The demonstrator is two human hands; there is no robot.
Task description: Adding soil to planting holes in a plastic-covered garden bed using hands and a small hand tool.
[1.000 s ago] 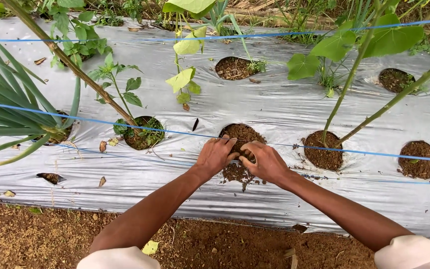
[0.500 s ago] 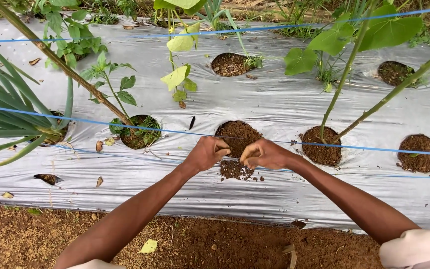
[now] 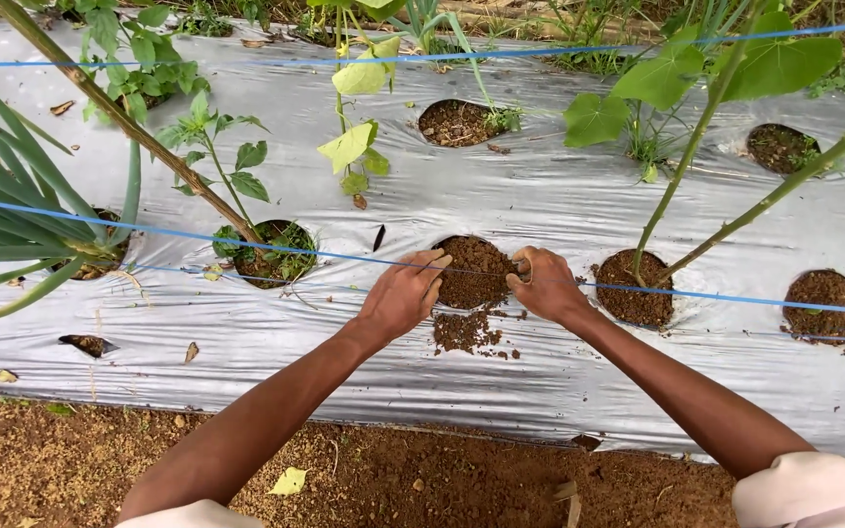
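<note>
- Left hand (image 3: 405, 293): fingers loosely curled, resting at the left rim of the soil-filled planting hole (image 3: 474, 271).
- Right hand (image 3: 545, 284): fingers curled at the right rim; contents not discernible.
- Silver mulch film (image 3: 501, 200) bears spilled soil (image 3: 464, 331).

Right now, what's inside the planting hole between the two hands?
The planting hole holds loose brown soil with no plant showing. The left hand and right hand cover its side edges; anything buried is hidden.
</note>
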